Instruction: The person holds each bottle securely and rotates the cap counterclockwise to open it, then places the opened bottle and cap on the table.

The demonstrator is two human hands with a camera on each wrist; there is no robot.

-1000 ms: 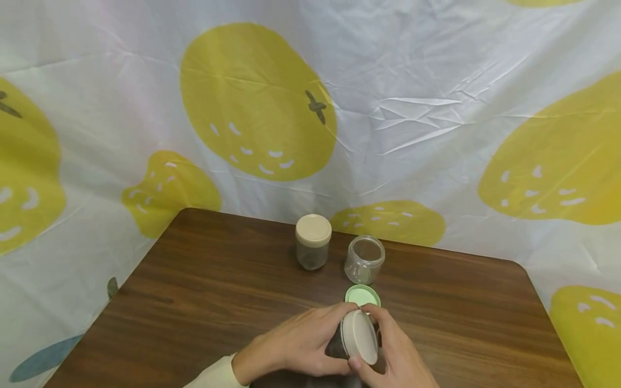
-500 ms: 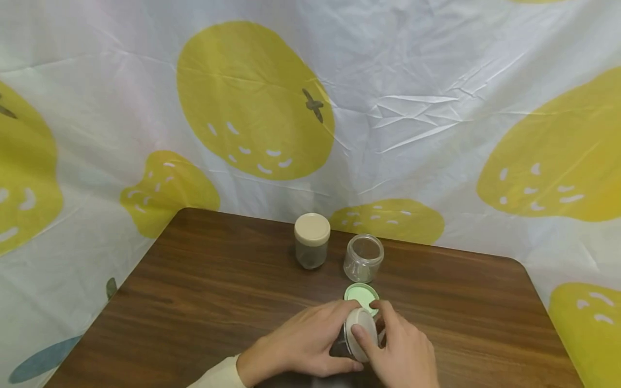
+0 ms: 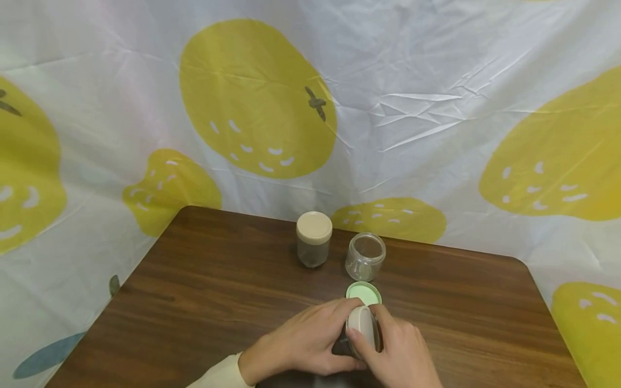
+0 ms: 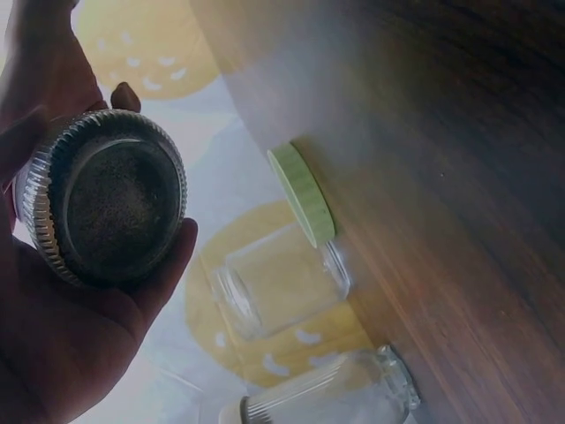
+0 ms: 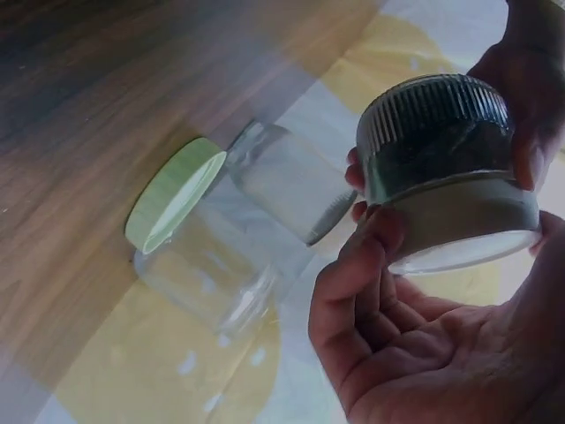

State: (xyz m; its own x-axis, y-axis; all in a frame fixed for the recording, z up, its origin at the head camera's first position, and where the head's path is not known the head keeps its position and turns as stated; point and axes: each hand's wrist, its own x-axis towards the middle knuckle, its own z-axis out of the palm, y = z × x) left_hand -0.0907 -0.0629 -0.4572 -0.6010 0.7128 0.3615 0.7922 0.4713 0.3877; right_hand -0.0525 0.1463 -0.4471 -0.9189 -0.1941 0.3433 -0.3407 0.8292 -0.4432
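Just above the table's near side, my left hand point(image 3: 308, 339) grips the body of a small ribbed clear jar point(image 5: 437, 132) with dark contents. The jar is tilted, its off-white lid point(image 3: 361, 323) facing right in the head view. My right hand point(image 3: 405, 350) holds that lid by its rim, thumb on the near side and fingers on the far side. In the left wrist view the dark jar bottom point(image 4: 122, 212) faces the camera. The lid sits on the jar; whether it is loose cannot be told. Fingers hide much of the jar.
Beyond the hands, a light green lid point(image 3: 365, 294) lies on the brown wooden table point(image 3: 218, 291). Behind it stands an uncovered clear jar point(image 3: 365, 265). A clear jar with a cream lid point(image 3: 314, 237) is to its left. A lemon-print cloth point(image 3: 412, 151) hangs behind.
My right thumb and fingers have shifted their hold on the off-white lid, with the index finger lifting and coming back to the rim. The lid now looks more edge-on; the left hand keeps its grip.
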